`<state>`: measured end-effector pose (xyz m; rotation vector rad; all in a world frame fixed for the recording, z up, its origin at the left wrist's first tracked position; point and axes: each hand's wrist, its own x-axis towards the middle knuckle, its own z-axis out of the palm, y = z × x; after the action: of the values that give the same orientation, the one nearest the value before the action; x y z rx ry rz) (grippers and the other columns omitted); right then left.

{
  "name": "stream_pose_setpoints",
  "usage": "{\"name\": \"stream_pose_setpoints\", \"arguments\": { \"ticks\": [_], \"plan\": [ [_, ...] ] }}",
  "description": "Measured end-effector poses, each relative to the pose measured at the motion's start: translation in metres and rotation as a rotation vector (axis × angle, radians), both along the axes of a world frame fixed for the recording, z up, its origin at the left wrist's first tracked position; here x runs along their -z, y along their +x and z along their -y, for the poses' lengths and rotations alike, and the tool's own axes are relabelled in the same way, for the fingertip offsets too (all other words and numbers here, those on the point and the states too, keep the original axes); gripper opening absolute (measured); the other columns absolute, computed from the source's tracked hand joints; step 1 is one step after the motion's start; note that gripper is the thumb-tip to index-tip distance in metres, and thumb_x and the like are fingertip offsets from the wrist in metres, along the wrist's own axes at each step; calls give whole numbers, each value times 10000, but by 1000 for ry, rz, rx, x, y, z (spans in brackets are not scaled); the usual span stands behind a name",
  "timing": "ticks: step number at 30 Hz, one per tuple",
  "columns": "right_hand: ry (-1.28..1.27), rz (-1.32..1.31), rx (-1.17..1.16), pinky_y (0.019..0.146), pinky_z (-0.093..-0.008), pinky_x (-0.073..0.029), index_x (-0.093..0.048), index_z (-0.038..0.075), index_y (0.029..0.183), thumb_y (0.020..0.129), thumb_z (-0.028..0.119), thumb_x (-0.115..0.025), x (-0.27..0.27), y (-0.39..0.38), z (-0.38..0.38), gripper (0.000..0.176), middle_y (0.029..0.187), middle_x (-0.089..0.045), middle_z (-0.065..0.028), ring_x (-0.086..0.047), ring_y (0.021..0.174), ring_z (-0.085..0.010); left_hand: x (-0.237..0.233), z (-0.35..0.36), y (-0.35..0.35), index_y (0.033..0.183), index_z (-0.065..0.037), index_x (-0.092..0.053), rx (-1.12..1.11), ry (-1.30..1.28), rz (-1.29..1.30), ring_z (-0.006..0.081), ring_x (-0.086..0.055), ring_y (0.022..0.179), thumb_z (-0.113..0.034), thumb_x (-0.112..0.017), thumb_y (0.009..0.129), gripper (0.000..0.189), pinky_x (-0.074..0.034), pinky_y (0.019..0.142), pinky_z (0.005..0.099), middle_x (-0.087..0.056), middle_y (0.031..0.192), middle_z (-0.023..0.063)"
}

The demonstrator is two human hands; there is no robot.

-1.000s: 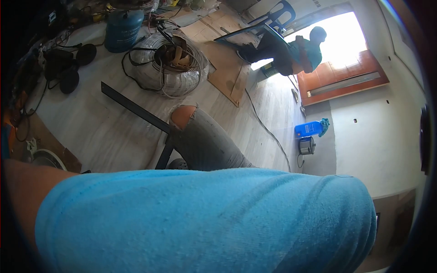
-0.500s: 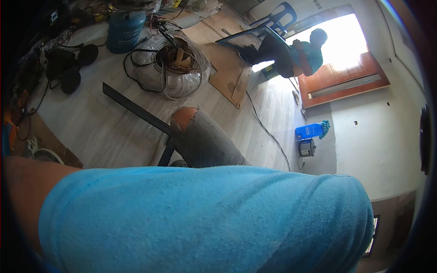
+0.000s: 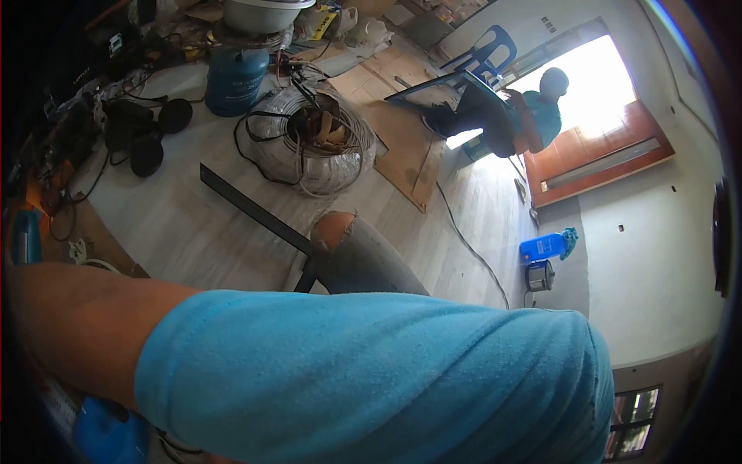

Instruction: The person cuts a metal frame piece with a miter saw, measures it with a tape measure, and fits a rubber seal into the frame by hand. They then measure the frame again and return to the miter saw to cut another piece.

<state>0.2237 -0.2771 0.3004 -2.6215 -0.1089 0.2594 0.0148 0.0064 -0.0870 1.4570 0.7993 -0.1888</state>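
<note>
Can't see either hand of the worker, so no telling how far open they are or what, if anything, they've got hold of. Blue sleeve [image 3: 363,371] takes up the foreground; bare forearm [image 3: 93,317] runs off at the edge, w/ a teal item [image 3: 28,236] just beside it & a bright-blue one [image 3: 112,433] nr its other side. Dark bar [image 3: 255,209] shows against the floor [image 3: 185,216], one end by the knee [image 3: 334,230] in ripped grey jeans; 2nd length pokes out past the knee, join hidden. Can't tell if it's resting on the floor.

Floor's pale & streaky, w/ flattened cardboard [image 3: 402,174] in the middle & a long cord [image 3: 468,241] trailing across. Plastic-wrapped coil [image 3: 332,166] sits nr the bar; blue tank [image 3: 237,83] just beyond, white basin [image 3: 263,17] past that, amid a mess of wires etc.

Far side: another person [image 3: 541,116] in a teal top, nr a blue chair [image 3: 502,54], against a v. bright opening [image 3: 576,77] w/ a red-brown door [image 3: 595,155]. Along the off-white wall [image 3: 649,271], blue jug [image 3: 543,247] & metal pot [image 3: 540,275] side by side. Small window [image 3: 634,421] farther along.
</note>
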Motion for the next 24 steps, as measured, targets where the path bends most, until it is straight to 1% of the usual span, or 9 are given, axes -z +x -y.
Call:
{"name": "stream_pose_setpoints", "arguments": {
  "ticks": [11, 24],
  "plan": [
    [75, -21, 70, 736, -348, -483, -551, 43, 1115, 917, 454, -459, -2, 0, 27, 466, 934, -578, -102, -565, 814, -191, 7, 16, 9, 1319, 45, -478, 34, 17, -13, 291, -508, 1197, -305, -448, 981, 487, -392, 1013, 361, -536, 1312, 163],
    [157, -51, 118, 699, -335, -491, -570, 50, 1080, 913, 480, -462, -5, 3, 24, 474, 874, -586, -93, -572, 755, -175, 7, 16, 13, 1320, 43, -476, 35, -3, -8, 297, -497, 1214, -289, -430, 988, 472, -383, 1026, 362, -534, 1312, 167]
  ]
}}
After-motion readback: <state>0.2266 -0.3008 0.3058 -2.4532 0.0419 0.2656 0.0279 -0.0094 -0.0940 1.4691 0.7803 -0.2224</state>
